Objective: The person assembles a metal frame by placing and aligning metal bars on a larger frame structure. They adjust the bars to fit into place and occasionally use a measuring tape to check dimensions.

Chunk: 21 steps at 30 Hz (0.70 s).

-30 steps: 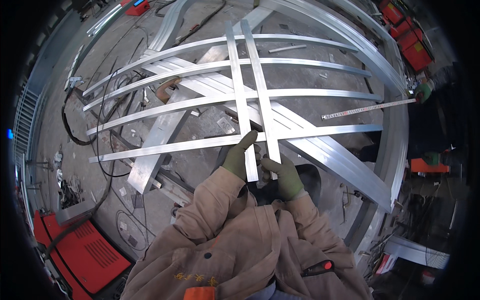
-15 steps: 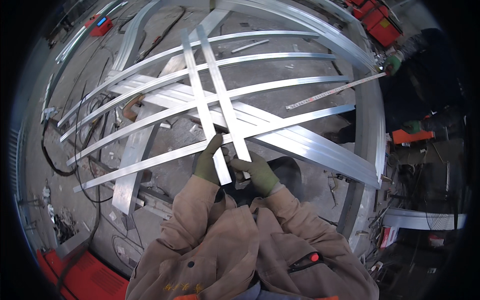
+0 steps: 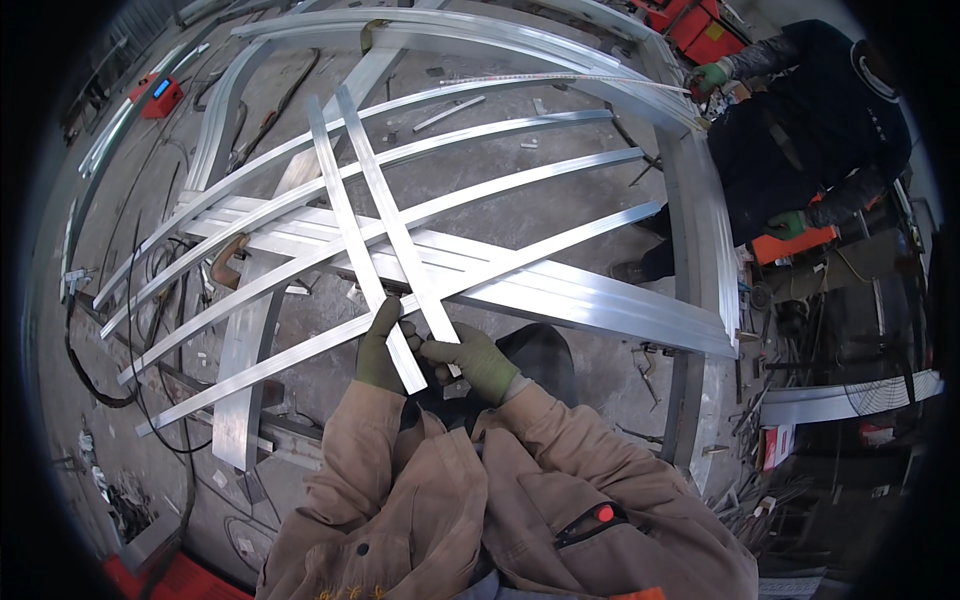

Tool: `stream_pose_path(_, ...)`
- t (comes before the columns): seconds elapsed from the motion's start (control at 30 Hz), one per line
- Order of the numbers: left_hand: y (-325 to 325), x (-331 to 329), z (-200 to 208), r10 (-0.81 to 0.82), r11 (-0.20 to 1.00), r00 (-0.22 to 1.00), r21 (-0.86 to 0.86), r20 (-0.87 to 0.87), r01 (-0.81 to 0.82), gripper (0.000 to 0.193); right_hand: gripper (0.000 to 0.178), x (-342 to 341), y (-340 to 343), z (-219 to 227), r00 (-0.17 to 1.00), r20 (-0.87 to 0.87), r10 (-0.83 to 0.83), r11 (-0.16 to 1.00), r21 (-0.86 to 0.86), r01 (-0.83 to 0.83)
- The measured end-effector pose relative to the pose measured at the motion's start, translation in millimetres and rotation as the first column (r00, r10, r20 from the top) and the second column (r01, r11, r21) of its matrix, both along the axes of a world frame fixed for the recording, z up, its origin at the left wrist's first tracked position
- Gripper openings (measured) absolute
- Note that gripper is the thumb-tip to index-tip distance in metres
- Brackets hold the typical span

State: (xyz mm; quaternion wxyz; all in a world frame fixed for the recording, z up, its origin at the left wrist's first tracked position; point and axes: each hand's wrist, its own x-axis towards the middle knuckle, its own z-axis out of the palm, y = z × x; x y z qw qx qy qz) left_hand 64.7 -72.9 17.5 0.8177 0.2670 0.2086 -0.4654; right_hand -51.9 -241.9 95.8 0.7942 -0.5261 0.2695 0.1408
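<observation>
Two narrow silvery metal strips lie side by side, pointing away from me across several long ribbed metal bars. My gloved left hand [image 3: 380, 352] is closed around the near end of the left strip [image 3: 346, 225], beside the nearest long bar [image 3: 300, 345]. My gloved right hand [image 3: 474, 363] grips the near end of the right strip [image 3: 385, 197], its fingers partly hidden beneath. The strips rest across the long bars, with their near ends close to my body. Under the bars runs a wide shiny metal profile [image 3: 590, 300], slanting from far left to near right.
At the right a co-worker [image 3: 800, 130] in dark clothes holds an extended tape measure [image 3: 560, 77] over the far bar. A metal frame [image 3: 685, 250] edges the work area. Red machines [image 3: 158, 97] stand around, and black cables [image 3: 85, 370] lie on the left floor.
My view has shifted, so the strips and my hands appear farther left and slightly lower. The co-worker's tape measure has swung to the far bar. Both my hands keep their grip.
</observation>
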Motion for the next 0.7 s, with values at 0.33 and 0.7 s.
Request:
stream_pose_path(0.33,-1.7,-4.7,21.9,-0.01,0.999,1.0,-0.043,0.0,0.01,0.058,0.03,-1.5,0.6,-0.1,1.0,0.015,-0.004,1.0,-0.001,0.004)
stream_pose_path(0.7,2.2,-0.3,5.7,0.009,0.999,1.0,0.042,-0.006,-0.009,0.056,0.037,-1.2,0.8,0.5,1.0,0.025,0.01,1.0,0.025,-0.01)
